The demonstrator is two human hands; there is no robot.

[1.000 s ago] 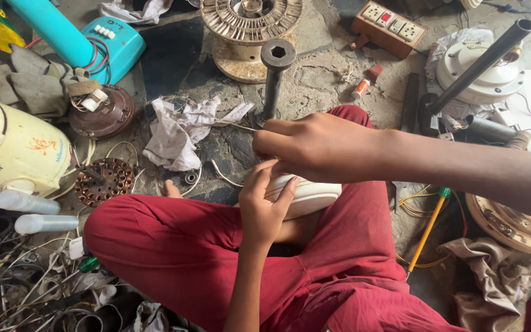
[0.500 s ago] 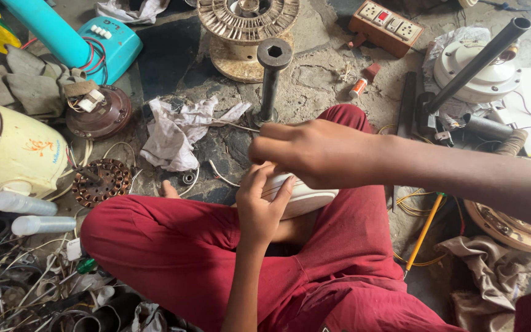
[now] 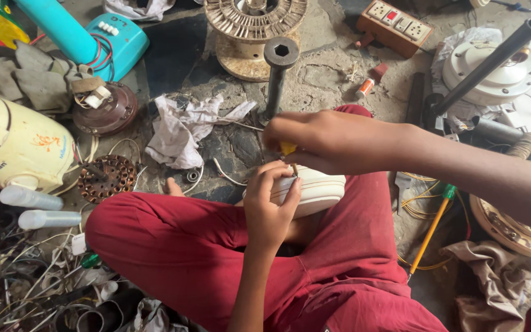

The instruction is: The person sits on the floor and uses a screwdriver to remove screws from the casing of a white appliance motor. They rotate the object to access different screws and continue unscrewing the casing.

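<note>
A white round fan housing (image 3: 318, 190) rests on my lap between my red-trousered legs. My left hand (image 3: 270, 206) grips its near side and holds it steady. My right hand (image 3: 324, 141) reaches across from the right and is closed on a yellow-handled screwdriver (image 3: 288, 149), whose tip points down at the top of the housing. Most of the screwdriver is hidden inside my fist.
A black steel pipe (image 3: 276, 77) stands just beyond my hands, next to a crumpled white rag (image 3: 182, 129). A copper-wound stator (image 3: 106, 177) and a cream appliance (image 3: 10, 144) lie left. A second screwdriver (image 3: 430, 227), a switch board (image 3: 394, 26) and fan parts (image 3: 493, 74) lie right.
Both hands stay on the housing; the right hand has shifted slightly toward me over it. Nothing was picked up or let go.
</note>
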